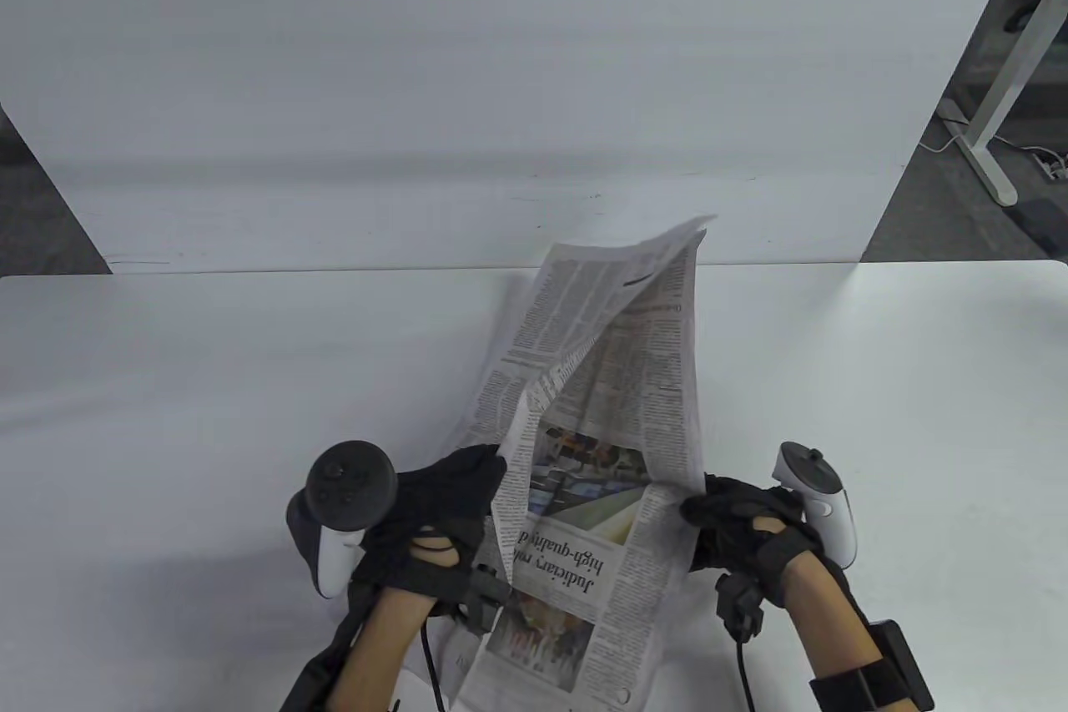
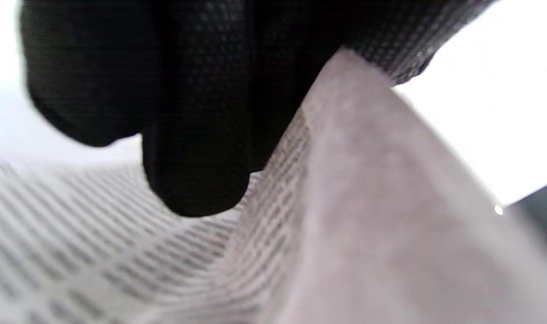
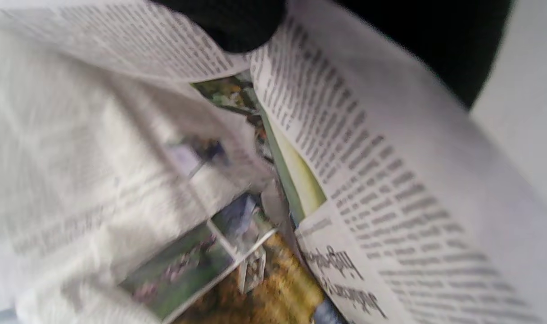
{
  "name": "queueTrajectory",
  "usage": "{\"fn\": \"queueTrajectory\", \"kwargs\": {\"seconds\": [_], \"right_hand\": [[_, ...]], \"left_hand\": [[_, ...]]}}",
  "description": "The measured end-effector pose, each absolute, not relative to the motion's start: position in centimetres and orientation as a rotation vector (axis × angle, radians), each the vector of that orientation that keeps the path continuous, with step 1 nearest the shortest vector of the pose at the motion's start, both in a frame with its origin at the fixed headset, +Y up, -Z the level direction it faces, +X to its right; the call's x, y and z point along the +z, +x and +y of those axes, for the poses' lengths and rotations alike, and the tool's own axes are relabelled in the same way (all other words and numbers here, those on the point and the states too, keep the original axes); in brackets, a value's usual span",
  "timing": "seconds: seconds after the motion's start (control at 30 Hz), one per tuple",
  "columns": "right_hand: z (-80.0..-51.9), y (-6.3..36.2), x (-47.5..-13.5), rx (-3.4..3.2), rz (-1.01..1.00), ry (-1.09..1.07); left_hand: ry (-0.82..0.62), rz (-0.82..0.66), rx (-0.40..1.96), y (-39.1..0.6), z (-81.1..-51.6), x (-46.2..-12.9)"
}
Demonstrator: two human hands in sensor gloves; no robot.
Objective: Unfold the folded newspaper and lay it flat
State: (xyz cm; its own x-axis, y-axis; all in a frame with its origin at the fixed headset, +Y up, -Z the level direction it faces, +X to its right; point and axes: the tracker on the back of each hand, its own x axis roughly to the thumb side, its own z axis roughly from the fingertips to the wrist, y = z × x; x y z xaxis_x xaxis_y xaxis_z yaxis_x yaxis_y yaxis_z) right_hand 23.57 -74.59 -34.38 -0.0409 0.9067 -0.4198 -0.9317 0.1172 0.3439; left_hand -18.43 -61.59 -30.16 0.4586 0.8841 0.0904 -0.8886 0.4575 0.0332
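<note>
Newspaper [image 1: 617, 411] half-open, long axis running away, both hands seemingly pinching edges

Looks like a lab or office test space, not a home. Plain white rectangular tabletop [image 1: 209, 378] with a tall white flat backdrop panel [image 1: 467, 78] standing along its far edge, blocking off the room behind. Far right past the panel: dark grey carpet floor [image 1: 934, 211], white metal T-foot leg of an adjustable desk [image 1: 997, 111], white cable [image 1: 939, 144] trailing on the floor beside it, what may be a power strip at the frame edge, too small to be sure. Far left: more of the same dark carpet.
</note>
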Motion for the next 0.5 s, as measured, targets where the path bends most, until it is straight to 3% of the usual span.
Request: {"fn": "queueTrajectory", "kwargs": {"seconds": [0.2, 0.5], "right_hand": [[-74.4, 31.1, -36.2, 1.564, 0.620, -0.063], [-74.9, 38.2, -37.9, 1.692, 0.652, -0.193]], "left_hand": [[0.069, 0.045, 1.105, -25.1, -62.5, -32.0], [-0.048, 0.233, 1.064, -32.4, -68.8, -34.3]]}}
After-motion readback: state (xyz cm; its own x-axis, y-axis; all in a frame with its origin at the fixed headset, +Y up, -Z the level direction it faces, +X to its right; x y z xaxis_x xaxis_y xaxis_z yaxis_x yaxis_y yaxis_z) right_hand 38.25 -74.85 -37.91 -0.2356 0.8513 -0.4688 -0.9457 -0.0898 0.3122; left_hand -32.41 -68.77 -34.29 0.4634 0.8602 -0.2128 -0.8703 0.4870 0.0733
